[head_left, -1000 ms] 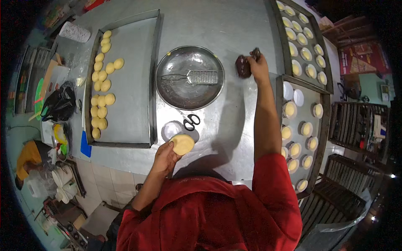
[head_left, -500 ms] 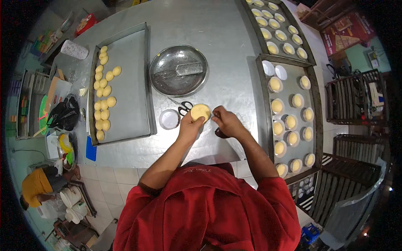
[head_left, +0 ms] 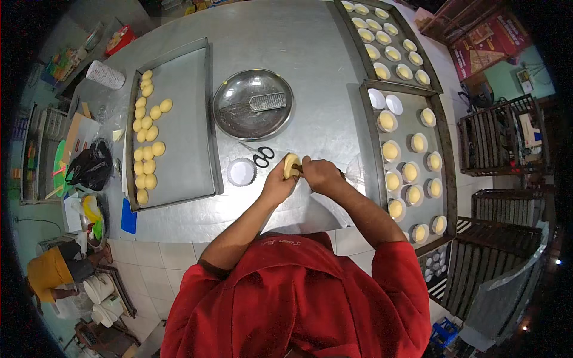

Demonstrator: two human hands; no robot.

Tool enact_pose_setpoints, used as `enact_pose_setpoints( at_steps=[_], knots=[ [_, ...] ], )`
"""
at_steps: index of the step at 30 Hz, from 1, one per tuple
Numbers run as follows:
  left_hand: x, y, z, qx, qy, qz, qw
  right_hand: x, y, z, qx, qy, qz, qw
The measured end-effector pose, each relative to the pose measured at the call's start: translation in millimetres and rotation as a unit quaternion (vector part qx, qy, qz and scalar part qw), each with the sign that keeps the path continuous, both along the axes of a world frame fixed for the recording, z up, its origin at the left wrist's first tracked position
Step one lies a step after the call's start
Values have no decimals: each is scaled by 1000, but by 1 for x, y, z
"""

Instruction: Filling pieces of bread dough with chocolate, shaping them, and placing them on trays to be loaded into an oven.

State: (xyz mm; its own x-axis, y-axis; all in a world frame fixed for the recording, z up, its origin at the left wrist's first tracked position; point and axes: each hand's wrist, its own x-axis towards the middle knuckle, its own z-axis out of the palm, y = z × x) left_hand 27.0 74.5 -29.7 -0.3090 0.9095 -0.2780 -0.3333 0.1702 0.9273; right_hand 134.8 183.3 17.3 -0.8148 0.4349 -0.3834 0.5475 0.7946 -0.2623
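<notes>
Dough disc [head_left: 289, 163], pale yellow and cupped, was gripped in the left hand [head_left: 279, 186] above the bench [head_left: 298, 48], tilted, its long axis running roughly away from the body. It lay immediately left of the right hand [head_left: 323, 177]; both hands nearly met, the left being nearer, in contact. Right hand was closed around a dark brown item [head_left: 297, 169], mostly hidden, its end against the disc's inner face; bag tip or filling, could not tell. Left of the hands: fluted baking cup [head_left: 242, 172], scissors [head_left: 263, 157]. Farther off: metal bowl [head_left: 239, 128] holding a grater [head_left: 268, 102].
</notes>
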Motion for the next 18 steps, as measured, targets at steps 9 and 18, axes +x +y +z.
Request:
enact_pose_setpoints(
  at_steps=[9,18],
  knots=[
    [-6,4,-10,-6,14,-4,1000,-2,6,-9,20,18,33,999],
    [-8,6,-17,-4,3,6,1000,1,13,-23,49,94,55,993]
  ],
)
